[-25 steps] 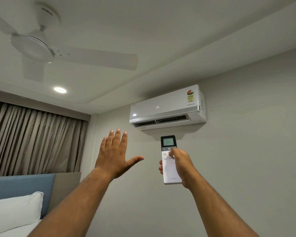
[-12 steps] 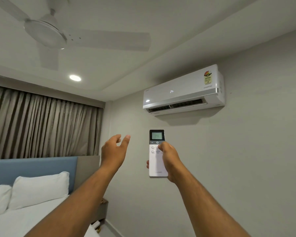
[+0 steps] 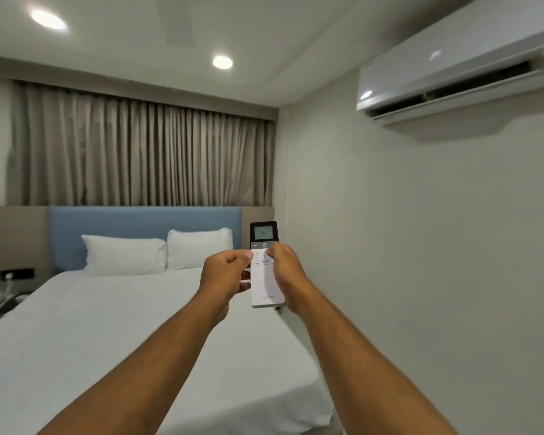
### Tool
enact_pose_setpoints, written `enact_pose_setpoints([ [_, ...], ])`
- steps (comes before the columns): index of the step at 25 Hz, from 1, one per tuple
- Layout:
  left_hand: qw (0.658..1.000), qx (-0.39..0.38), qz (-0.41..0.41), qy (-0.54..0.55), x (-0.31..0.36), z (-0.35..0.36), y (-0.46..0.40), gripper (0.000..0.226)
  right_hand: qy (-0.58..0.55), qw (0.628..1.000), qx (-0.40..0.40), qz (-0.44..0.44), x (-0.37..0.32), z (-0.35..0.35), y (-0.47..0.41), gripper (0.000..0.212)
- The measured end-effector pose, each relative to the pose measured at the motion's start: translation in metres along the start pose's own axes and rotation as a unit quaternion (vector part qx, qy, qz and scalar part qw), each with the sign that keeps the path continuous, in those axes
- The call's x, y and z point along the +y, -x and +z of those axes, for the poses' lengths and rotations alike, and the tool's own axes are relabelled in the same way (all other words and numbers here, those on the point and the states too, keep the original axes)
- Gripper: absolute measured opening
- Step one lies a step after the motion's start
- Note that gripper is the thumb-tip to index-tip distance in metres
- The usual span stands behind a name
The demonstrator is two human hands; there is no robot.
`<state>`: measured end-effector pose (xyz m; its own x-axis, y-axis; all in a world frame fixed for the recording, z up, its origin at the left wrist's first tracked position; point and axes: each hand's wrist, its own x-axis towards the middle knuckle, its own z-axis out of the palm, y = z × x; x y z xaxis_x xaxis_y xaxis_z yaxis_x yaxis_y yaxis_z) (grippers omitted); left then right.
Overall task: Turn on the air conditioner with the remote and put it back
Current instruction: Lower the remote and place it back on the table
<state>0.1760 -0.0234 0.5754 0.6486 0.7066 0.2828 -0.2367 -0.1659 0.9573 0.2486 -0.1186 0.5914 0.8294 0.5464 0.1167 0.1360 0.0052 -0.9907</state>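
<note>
White remote (image 3: 267,277) held upright above the bed (image 3: 107,340), display reading 24. Right hand (image 3: 285,271) grasps its right edge; left hand (image 3: 225,276) pinches its left edge. Air conditioner (image 3: 453,80) louvre open.

White bed (image 3: 113,340), two pillows (image 3: 124,254) against blue headboard (image 3: 139,221); grey curtains (image 3: 145,152) (drawn) behind

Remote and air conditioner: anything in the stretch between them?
No. In the head view only bare wall lies between the remote, held in both hands, and the air conditioner up right.
</note>
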Motion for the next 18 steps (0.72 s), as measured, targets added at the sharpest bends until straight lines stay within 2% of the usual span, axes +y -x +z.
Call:
enact_pose_setpoints([
  [5, 0.995, 0.054, -0.082, -0.033, -0.065, -0.057, 0.013, 0.013, -0.016, 0.995, -0.078, 0.061, 0.071, 0.06, -0.008, 0.016],
  [8, 0.986, 0.088, -0.139, -0.033, -0.11, -0.083, 0.023, 0.013, -0.029, 0.987, -0.112, 0.115, 0.12, 0.087, -0.011, 0.026],
  [12, 0.969, 0.121, -0.209, -0.046, -0.181, -0.114, 0.047, 0.015, -0.031, 0.979, -0.121, 0.161, 0.203, 0.106, -0.002, 0.027],
  [18, 0.926, 0.137, -0.342, -0.079, -0.33, -0.136, 0.124, 0.014, -0.001, 0.952, -0.086, 0.292, 0.374, 0.12, 0.054, 0.021],
])
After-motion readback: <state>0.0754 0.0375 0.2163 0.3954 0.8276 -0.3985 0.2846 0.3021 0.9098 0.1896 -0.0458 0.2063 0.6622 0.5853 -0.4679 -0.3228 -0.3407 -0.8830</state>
